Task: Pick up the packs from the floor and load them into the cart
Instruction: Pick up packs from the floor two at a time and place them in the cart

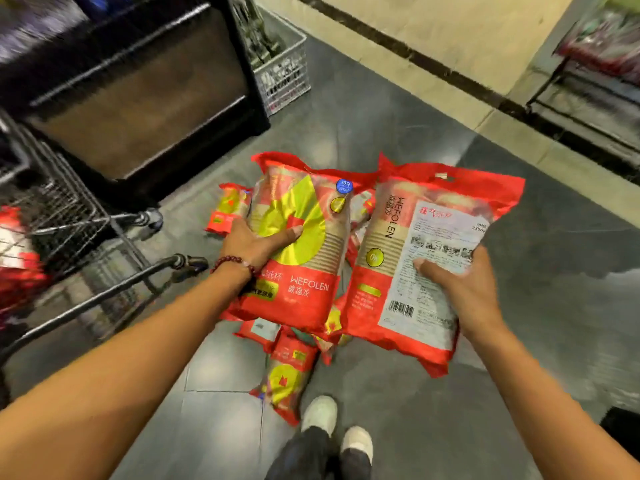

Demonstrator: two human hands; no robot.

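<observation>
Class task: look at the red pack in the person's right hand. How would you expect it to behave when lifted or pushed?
The pack probably feels light for its size: the right hand holds it up alone. Its glossy wrapper looks slippery, so it may slide. The stacked cups showing through likely keep it fairly stiff, while the loose red edges flop.

Each hand grips a red pack.

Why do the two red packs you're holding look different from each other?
The left-hand pack shows its front, with a big yellow-green circle and a blue sticker. The right-hand pack shows its back, with a white label of small print and a barcode. The left hand grips its pack from the left side; the right hand grips its pack from the right. Both are red WEFOLEN packs, held above the floor.
</observation>
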